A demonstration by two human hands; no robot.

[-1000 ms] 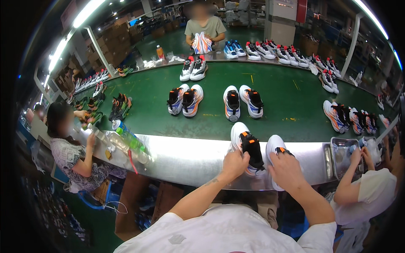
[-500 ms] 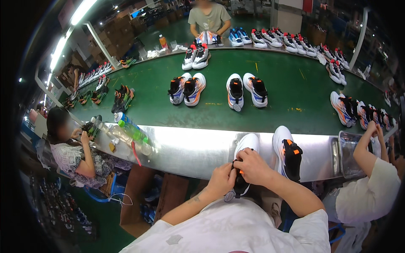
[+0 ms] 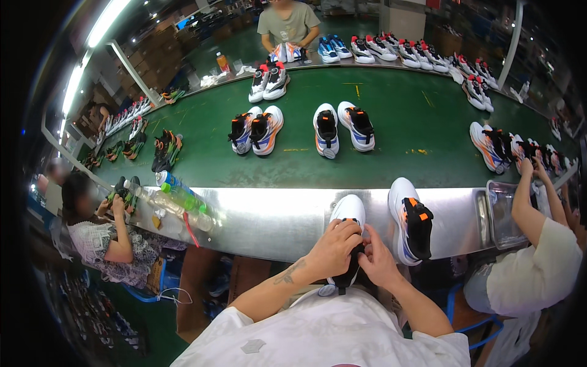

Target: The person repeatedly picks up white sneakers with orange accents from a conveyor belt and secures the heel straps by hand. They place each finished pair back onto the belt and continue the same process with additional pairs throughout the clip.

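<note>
A white sneaker [image 3: 348, 210] with a black collar stands at the bench's front edge, its toe pointing away from me and its heel near my shirt. My left hand [image 3: 334, 248] is closed over the sneaker's tongue and lacing area, fingers curled. At the right side of the opening, my right hand [image 3: 380, 262] grips with bent thumb and fingers. Whether a lace lies between the fingertips is hidden. Just to the right stands another white sneaker [image 3: 403, 194] with a black collar and orange tabs, untouched.
Behind the steel ledge [image 3: 269, 214] runs a green work surface [image 3: 208, 159] with paired sneakers [image 3: 267, 131]. Plastic bottles [image 3: 183, 199] lie to the left, a clear tray [image 3: 510, 214] to the right. Co-workers sit left [image 3: 101, 238] and right [image 3: 529, 263]; another person [image 3: 287, 27] stands opposite.
My left hand has moved up over the sneaker's tongue. My right hand has slid down to the right side of the opening. The view has shifted slightly.
</note>
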